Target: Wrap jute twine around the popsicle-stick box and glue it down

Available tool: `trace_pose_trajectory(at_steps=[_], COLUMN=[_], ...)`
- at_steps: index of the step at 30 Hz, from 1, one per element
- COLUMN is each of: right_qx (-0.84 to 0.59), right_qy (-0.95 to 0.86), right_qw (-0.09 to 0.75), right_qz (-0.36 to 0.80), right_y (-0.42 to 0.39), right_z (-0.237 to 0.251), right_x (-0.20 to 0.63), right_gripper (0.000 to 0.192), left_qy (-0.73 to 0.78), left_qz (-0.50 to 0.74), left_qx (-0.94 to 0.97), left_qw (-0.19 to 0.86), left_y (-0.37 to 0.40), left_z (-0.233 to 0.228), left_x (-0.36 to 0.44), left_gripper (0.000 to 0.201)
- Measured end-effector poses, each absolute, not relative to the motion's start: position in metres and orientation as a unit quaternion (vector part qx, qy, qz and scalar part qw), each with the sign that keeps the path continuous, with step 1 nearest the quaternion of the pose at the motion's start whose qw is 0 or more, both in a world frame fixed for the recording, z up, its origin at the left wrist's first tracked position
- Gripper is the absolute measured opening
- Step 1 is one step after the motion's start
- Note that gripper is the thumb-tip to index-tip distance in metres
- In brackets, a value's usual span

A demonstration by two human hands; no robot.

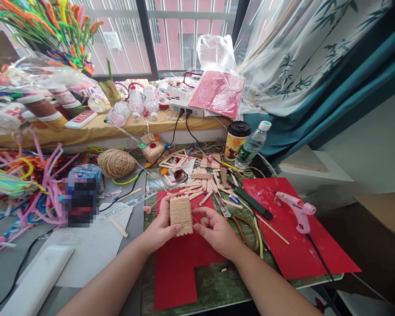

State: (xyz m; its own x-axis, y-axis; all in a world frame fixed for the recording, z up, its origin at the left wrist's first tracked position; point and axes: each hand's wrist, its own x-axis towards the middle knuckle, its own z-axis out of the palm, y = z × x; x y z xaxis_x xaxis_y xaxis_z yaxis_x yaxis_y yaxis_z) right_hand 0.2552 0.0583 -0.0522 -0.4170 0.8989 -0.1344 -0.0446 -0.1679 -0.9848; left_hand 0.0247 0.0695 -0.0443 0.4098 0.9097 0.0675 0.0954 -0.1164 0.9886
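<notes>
A small panel of wooden craft sticks wrapped in brown twine (180,211) is held upright over the red sheet (175,267). My left hand (165,221) is closed around its left side, with the thumb across the lower front. The scalloped stick ends show above and below the wrapping. At the panel's right edge, my right hand (212,228) has its fingers curled in a pinch. A thin strand of twine seems to run to those fingertips, though it is hard to make out.
Loose craft sticks (200,180) and scissors (246,230) lie beyond my hands. A pink glue gun (298,208) rests on another red sheet at right. A twine ball (116,163), a coffee cup (237,142) and a water bottle (253,147) stand farther back. Black cords cross the table.
</notes>
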Motion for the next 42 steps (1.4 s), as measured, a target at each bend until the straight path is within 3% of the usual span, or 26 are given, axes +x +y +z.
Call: trace_pose_trajectory(at_steps=[4, 8, 17, 24, 27, 30, 33, 36, 42], right_qx=[-0.411, -0.408, -0.349, -0.367, -0.372, -0.363, -0.358, -0.366, -0.346], right_qy=[-0.537, -0.559, -0.503, -0.510, -0.515, -0.507, -0.505, -0.508, -0.540], right_qw=[0.375, 0.393, 0.394, 0.416, 0.427, 0.436, 0.434, 0.437, 0.438], right_qz=[0.634, 0.606, 0.685, 0.657, 0.644, 0.649, 0.655, 0.645, 0.630], right_y=[0.056, 0.055, 0.062, 0.064, 0.065, 0.066, 0.067, 0.067, 0.064], right_z=[-0.053, -0.056, -0.051, -0.053, -0.056, -0.061, -0.064, -0.065, -0.057], right_x=[0.252, 0.248, 0.244, 0.245, 0.245, 0.244, 0.244, 0.244, 0.247], right_gripper=[0.048, 0.036, 0.041, 0.039, 0.036, 0.035, 0.033, 0.031, 0.026], left_qy=[0.398, 0.425, 0.447, 0.433, 0.464, 0.525, 0.562, 0.556, 0.540], left_qz=[0.355, 0.370, 0.409, 0.417, 0.412, 0.393, 0.350, 0.341, 0.400], left_qx=[0.654, 0.639, 0.538, 0.523, 0.559, 0.645, 0.692, 0.705, 0.673], left_qw=[0.537, 0.523, 0.585, 0.604, 0.550, 0.392, 0.289, 0.276, 0.309], left_y=[0.072, 0.071, 0.065, 0.072, 0.073, 0.066, 0.055, 0.049, 0.054], left_z=[-0.045, -0.041, -0.033, -0.041, -0.040, -0.033, -0.025, -0.022, -0.032], left_x=[0.019, 0.025, 0.043, 0.038, 0.039, 0.041, 0.047, 0.051, 0.047], left_gripper=[0.086, 0.074, 0.072, 0.077, 0.078, 0.076, 0.097, 0.109, 0.086])
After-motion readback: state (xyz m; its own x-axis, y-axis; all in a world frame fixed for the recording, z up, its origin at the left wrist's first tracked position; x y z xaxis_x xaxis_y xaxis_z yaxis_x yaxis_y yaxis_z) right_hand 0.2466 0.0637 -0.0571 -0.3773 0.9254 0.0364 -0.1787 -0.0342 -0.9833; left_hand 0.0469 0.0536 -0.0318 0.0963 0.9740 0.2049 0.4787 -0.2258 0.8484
